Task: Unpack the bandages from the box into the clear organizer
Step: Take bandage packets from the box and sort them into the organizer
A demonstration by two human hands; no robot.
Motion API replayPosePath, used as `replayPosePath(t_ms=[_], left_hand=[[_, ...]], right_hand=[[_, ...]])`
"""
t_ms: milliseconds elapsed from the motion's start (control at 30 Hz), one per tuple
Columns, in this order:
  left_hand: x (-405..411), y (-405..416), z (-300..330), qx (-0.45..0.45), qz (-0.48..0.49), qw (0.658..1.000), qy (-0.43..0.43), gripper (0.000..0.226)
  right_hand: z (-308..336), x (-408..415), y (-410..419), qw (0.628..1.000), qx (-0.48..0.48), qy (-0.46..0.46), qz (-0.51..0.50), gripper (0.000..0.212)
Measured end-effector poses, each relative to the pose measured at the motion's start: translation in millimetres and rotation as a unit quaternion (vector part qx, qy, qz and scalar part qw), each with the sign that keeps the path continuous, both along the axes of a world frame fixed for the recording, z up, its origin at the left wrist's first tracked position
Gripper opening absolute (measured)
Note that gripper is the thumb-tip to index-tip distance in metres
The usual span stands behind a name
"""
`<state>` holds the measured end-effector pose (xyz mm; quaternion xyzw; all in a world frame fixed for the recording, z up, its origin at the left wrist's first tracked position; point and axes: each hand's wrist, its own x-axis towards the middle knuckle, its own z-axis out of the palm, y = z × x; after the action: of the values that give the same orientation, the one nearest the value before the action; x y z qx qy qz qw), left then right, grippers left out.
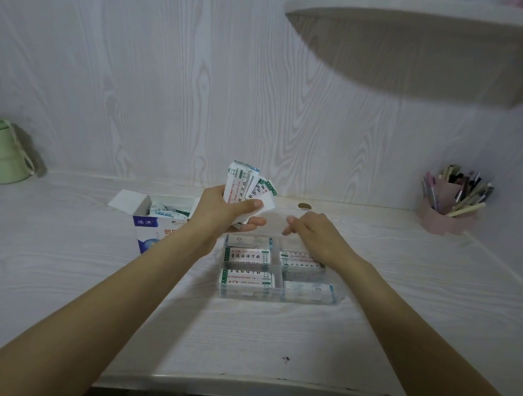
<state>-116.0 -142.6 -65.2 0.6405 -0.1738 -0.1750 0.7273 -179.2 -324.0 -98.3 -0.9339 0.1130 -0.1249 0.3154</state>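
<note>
My left hand (229,211) grips a fanned bunch of wrapped bandages (247,182), raised above the desk behind the clear organizer (338,295). The organizer lies at the desk's middle, and stacks of bandages (248,256) fill several of its compartments. My right hand (310,230) hovers over its far right compartment with fingers loosely bent and nothing visibly in them. The opened blue and white bandage box (154,228) stands to the left of the organizer, flap up, with more bandages (170,209) inside.
A green lidded cup (2,151) stands at the far left by the wall. A pink holder full of pens (449,207) sits at the far right. A small brown round thing (304,206) lies behind the organizer. A rounded shelf (415,12) overhangs the upper right.
</note>
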Motion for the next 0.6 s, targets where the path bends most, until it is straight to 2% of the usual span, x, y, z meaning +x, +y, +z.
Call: replayPosePath(t_ms=[100,167,233,333,433,600], left_hand=[[-1,1,0,0.014,-0.016,1.000,-0.007,0.019],[-4,2,0,0.026,-0.034,0.999,-0.013,0.021],[-7,4,1,0.018,-0.041,0.999,-0.010,0.019],[-10,8,2,0.014,-0.043,0.999,-0.013,0.019],[-16,11,3,0.010,-0.042,0.999,-0.018,0.023],[-16,23,9,-0.013,0.024,0.999,-0.027,0.021]], right_hand=[[19,-5,16,0.971,0.218,-0.089,0.041,0.024],[25,-6,25,0.947,0.300,-0.101,0.048,0.016],[27,-6,31,0.919,0.378,-0.110,0.031,0.017],[27,-10,35,0.889,0.443,-0.115,0.014,0.019],[26,-17,37,0.869,0.480,-0.118,0.000,0.008],[26,-22,27,0.757,0.634,-0.154,-0.019,0.011]])
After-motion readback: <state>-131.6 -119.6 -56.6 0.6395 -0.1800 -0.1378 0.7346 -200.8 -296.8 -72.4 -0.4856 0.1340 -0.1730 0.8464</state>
